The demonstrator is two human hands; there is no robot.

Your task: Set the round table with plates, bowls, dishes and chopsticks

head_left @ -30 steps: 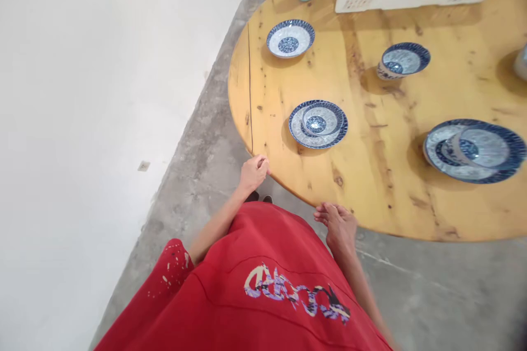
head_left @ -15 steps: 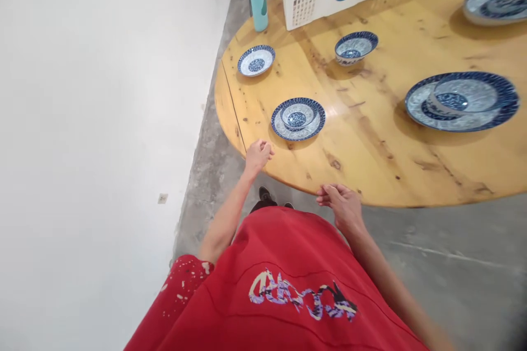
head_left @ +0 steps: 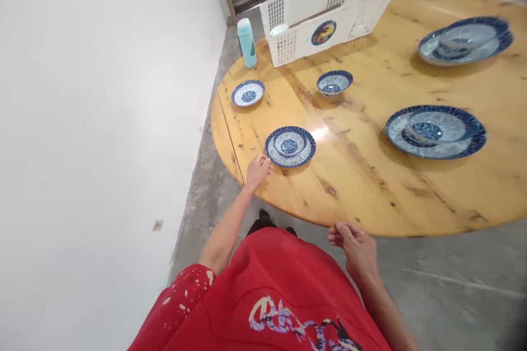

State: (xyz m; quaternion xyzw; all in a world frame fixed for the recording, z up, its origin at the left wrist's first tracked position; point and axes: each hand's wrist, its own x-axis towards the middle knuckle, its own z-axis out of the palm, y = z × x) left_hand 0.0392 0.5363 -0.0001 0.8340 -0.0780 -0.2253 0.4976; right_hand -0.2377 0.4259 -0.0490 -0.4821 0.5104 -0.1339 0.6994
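Close to the front left edge of the table, my left hand (head_left: 259,171) has its fingers curled, with nothing visible in them. Its fingertips are at the near-left rim of a blue-and-white plate (head_left: 290,161); whether they touch it I cannot tell. A small matching bowl (head_left: 290,145) sits on that plate. My right hand (head_left: 354,241) is at the table's front edge, fingers pressed together against the thumb and holding nothing I can see. Farther left lies a small plate (head_left: 247,93), and behind to the right stands a single bowl (head_left: 334,83).
The oval wooden table (head_left: 362,186) also bears two larger plates, a near one (head_left: 395,126) and a far one (head_left: 428,54), each with a bowl on it. A white plastic basket (head_left: 300,46) and a light-blue bottle (head_left: 247,46) stand at the back. A white wall (head_left: 102,120) rises on the left.
The view has tilted up, so the table sits lower and more of the basket shows. My left hand has come nearer the plate's rim. My right hand stays by the table edge.
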